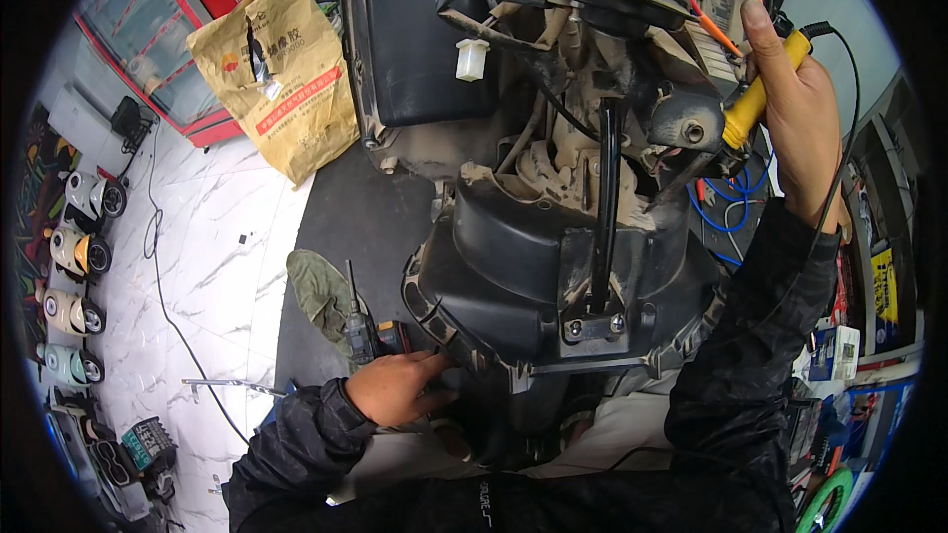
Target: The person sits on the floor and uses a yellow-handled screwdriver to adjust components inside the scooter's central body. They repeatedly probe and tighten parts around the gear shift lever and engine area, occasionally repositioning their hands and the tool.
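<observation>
In front of me stands a dusty black plastic scooter body point(494, 247) with its inner parts and wiring exposed. At its right side, my right hand point(805, 123) is closed round a yellow-handled corded tool point(748, 111), perhaps a soldering iron. A black cord leaves its upper end; the lower end points at the scooter's dark round housing point(688, 128), and its tip is hidden. My left hand point(400, 390) has its fingers stretched out near the body's lower left edge, with nothing visible in it. Beside it lies what looks like a cordless drill point(363, 331), next to a crumpled green cloth point(331, 296).
A white connector point(472, 59) hangs from the wiring. To the upper left are a brown paper sack point(286, 79) and a red-framed glass cabinet point(148, 49). Small model scooters point(84, 252) line the left. Blue cables point(726, 222) and a cluttered shelf point(884, 237) lie right.
</observation>
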`<state>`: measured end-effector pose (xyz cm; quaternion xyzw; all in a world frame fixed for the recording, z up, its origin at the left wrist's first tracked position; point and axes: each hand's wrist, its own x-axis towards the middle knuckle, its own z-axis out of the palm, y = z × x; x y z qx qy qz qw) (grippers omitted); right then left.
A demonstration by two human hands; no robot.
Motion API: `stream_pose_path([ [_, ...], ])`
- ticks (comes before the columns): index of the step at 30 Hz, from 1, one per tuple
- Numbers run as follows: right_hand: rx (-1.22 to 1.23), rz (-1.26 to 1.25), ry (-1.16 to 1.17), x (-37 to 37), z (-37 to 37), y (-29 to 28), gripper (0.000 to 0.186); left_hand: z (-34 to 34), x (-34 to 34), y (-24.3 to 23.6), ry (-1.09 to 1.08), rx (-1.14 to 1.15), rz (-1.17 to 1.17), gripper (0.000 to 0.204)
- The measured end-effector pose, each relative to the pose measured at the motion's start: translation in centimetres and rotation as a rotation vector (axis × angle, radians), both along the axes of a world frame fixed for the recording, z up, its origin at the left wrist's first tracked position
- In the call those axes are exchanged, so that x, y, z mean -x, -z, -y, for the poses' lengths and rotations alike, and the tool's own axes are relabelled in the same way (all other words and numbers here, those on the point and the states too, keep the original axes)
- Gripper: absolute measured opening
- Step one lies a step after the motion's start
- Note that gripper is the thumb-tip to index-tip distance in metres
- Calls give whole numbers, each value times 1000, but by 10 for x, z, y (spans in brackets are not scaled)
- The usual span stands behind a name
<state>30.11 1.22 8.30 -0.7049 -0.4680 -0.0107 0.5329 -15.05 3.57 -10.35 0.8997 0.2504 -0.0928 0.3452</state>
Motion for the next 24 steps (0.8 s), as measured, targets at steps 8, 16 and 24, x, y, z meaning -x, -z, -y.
stream_pose_path([
  [8, -17, -3, -54, -2, -3, 3, 62, 4, -2, 2, -42, -25, 99, 38],
  [16, 45, 8, -21, 12, 6, -3, 60, 0, -2, 2, -2, -8, -8, 41],
  [24, -7, 15, -119, 14, 1, 0, 59, 0, -2, 4, 12, -15, -24, 40],
])
